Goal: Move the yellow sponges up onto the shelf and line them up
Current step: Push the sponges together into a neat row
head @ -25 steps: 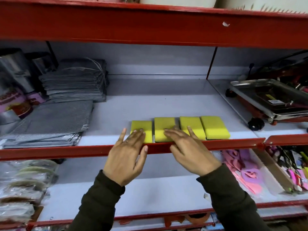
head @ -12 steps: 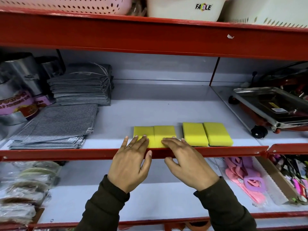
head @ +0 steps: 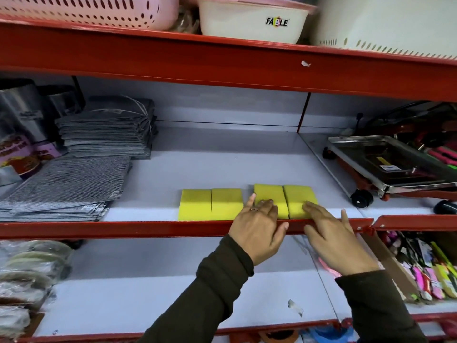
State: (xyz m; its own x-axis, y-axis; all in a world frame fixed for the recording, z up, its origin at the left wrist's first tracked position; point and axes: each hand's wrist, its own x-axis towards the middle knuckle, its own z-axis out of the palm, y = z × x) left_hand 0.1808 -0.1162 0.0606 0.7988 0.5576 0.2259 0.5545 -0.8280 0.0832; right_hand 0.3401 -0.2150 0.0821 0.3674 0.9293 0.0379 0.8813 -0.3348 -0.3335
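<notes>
Both hands reach palm-down over the shelf (head: 247,169) lip. The left hand (head: 259,229) and right hand (head: 333,238) lie flat, fingers (head: 265,203) loosely spread, resting on two of four yellow sponges (head: 270,194); the other two sit just left.

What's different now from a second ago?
Both hands went from the left two sponges to the right two: left hand on the third, right hand on the fourth. A gap now splits the pairs. Nothing is gripped; all four sponges lie flat on the shelf.
</notes>
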